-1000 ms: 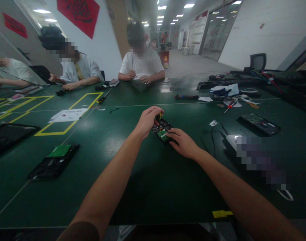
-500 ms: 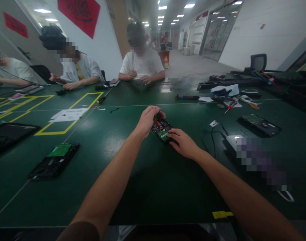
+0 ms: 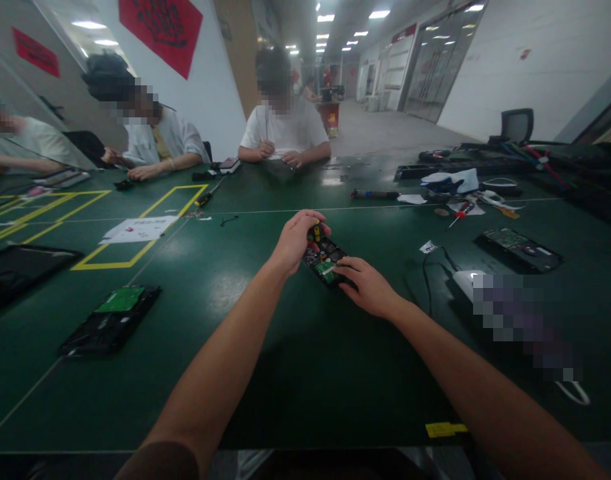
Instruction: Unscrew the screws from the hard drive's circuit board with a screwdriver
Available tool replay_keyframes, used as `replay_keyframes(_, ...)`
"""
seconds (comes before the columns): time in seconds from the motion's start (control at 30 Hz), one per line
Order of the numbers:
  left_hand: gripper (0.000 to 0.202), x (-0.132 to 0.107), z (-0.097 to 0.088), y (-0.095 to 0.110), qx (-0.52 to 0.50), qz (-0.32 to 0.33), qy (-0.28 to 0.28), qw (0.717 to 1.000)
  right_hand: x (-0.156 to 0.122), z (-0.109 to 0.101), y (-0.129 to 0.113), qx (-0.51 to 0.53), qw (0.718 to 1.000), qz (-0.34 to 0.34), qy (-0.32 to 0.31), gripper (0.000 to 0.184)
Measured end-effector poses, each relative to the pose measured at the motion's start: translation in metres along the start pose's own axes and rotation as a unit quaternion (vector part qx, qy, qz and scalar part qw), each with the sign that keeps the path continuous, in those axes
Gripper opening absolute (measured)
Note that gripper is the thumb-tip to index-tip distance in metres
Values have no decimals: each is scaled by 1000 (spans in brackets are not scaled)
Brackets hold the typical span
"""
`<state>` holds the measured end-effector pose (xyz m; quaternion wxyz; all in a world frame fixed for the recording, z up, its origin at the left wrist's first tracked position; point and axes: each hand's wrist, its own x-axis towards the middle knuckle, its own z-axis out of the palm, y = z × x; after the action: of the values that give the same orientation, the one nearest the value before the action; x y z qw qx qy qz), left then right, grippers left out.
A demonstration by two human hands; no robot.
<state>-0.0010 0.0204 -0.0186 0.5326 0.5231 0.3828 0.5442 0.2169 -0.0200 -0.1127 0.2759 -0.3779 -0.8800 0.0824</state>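
Note:
A small opened device (image 3: 327, 261) with a green circuit board lies on the green table (image 3: 305, 360) in the middle. My left hand (image 3: 295, 240) is closed around a screwdriver with a yellow-and-black handle (image 3: 316, 233), its tip down on the device's far end. My right hand (image 3: 366, 285) rests on the device's near right edge, fingers pressed against it and steadying it.
Another opened device (image 3: 110, 319) lies at the left, a dark tablet (image 3: 20, 263) beyond it. A third board (image 3: 518, 245) sits at the right near cables and tools (image 3: 460, 193). Yellow tape outlines (image 3: 135, 233) and a paper (image 3: 138, 229) mark the table. Three people sit across.
My left hand has shifted very slightly around the screwdriver handle. The device and my right hand have stayed in place.

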Motion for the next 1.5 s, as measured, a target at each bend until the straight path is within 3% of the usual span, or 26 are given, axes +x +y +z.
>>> replay_keyframes(0.23,18,-3,3,1,-4,15,-23,1000,1,-1,0,-10,1000,-1,-12,40)
replay_keyframes(0.5,21,-4,0,3,81,50,7,995,1,1,1,-12,1000,-1,-12,39)
replay_keyframes(0.83,20,-3,2,0,9,3,8,1000,0,0,1,-12,1000,-4,-4,39)
replay_keyframes(1.07,20,-3,1,3,88,52,32,994,0,1,1,-17,1000,-5,-9,39)
replay_keyframes(1.33,18,-4,3,3,-7,5,1,1000,1,0,1,-15,1000,-1,-14,39)
replay_keyframes(1.5,17,-3,2,3,0,24,-7,1000,0,1,3,-10,1000,-5,-9,40)
